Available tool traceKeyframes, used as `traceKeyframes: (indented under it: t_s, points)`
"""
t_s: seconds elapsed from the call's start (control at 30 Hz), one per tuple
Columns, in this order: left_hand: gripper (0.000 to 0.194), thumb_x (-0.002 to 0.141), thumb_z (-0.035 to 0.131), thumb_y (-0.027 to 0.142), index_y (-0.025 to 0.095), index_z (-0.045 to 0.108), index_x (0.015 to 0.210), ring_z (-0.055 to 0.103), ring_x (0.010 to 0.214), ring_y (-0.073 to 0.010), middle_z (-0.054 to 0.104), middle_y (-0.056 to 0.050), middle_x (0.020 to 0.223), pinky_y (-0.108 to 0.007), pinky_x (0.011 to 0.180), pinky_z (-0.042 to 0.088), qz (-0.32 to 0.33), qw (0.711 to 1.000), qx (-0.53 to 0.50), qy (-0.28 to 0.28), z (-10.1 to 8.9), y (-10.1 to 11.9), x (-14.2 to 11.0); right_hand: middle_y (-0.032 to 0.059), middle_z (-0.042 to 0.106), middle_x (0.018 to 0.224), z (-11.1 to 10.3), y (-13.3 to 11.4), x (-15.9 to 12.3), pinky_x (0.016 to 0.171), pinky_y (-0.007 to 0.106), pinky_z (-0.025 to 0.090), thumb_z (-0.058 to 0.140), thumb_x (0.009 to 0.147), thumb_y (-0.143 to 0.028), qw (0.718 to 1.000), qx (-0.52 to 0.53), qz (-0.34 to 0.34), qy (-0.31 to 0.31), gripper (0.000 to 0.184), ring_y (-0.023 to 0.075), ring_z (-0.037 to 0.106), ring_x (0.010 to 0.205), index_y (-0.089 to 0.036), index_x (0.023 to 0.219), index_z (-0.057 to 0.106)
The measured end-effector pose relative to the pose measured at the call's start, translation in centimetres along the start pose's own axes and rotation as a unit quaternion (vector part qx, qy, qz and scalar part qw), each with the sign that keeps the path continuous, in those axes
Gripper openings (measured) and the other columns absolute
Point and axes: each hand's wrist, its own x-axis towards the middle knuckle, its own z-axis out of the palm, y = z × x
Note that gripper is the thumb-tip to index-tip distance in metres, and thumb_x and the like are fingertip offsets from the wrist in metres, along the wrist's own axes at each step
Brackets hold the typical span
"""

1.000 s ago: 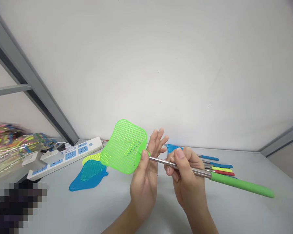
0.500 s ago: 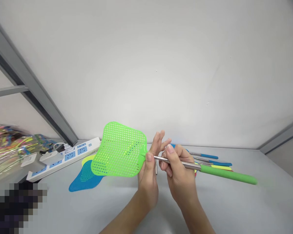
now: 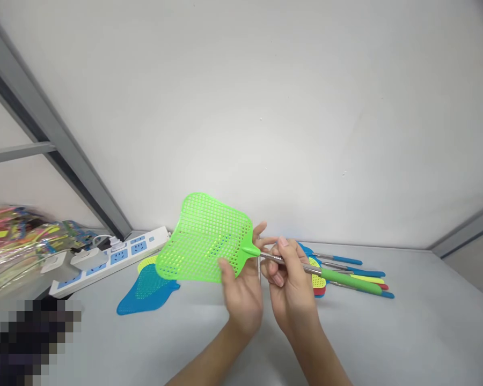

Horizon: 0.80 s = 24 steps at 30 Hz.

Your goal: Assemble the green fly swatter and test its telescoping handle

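I hold a green fly swatter [image 3: 207, 239] above the grey table [image 3: 406, 338]. My left hand [image 3: 241, 289] pinches the lower edge of its mesh head near the neck, thumb on the front face. My right hand [image 3: 287, 284] is closed round the telescopic steel rod [image 3: 293, 264] just behind the head. The rod leads right to a green foam grip [image 3: 346, 281], which points away over the table. The mesh head tilts up and to the left.
Loose blue [image 3: 145, 292] and yellow [image 3: 147, 262] swatter heads lie on the table left of my hands. Several finished swatters [image 3: 358, 271] lie behind my right hand. A white power strip [image 3: 112, 260] and bagged swatters [image 3: 16, 241] sit far left. A white wall stands behind.
The rod has been pushed in and is shorter, so the green grip now sits much closer to my right hand. The head has shifted a little right and my left thumb moved onto the mesh.
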Motion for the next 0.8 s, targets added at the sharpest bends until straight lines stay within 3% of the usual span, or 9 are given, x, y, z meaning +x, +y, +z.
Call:
traceKeyframes:
  t_s: [0.1,0.2,0.47,0.8]
  points:
    - [0.046,0.082,0.029,0.051,0.023,0.06,0.102,0.057,0.093,-0.0185,0.062,-0.004,0.101,-0.032,0.084,0.042,0.084,0.989,-0.008,0.119,0.0,0.5,0.6,-0.006,0.044,0.043,-0.1,-0.1,-0.1,0.039,0.019,0.022,0.053,0.078,-0.025,0.999,-0.007,-0.016,0.04,0.031,0.0033,0.025,0.037,-0.016,0.053,0.039]
    - [0.032,0.083,0.041,0.038,0.025,0.055,0.109,0.052,0.102,-0.0156,0.061,-0.002,0.105,-0.026,0.085,0.041,0.09,0.979,0.023,0.182,0.6,1.1,0.5,-0.0066,0.041,0.042,0.0,-0.1,-0.3,0.039,0.019,0.023,0.051,0.078,-0.02,0.996,0.005,-0.042,0.082,0.031,0.0037,0.028,0.037,-0.016,0.051,0.036]
    - [0.037,0.081,0.043,0.042,0.022,0.052,0.11,0.055,0.099,-0.0186,0.063,-0.003,0.098,-0.025,0.074,0.046,0.053,0.964,0.112,0.235,1.7,0.8,-1.5,-0.0071,0.036,0.041,0.3,-0.3,-0.9,0.039,0.017,0.025,0.051,0.077,-0.017,0.993,0.07,-0.05,0.077,0.031,0.0046,0.027,0.039,-0.017,0.05,0.034]
    - [0.031,0.083,0.042,0.037,0.022,0.051,0.108,0.048,0.109,-0.0179,0.059,-0.003,0.11,-0.026,0.084,0.042,0.084,0.957,0.158,0.228,1.5,-0.3,-1.9,-0.0075,0.035,0.045,0.3,-0.5,-1.0,0.037,0.016,0.026,0.053,0.075,-0.027,0.993,0.032,-0.058,0.097,0.031,0.0044,0.026,0.038,-0.018,0.052,0.034]
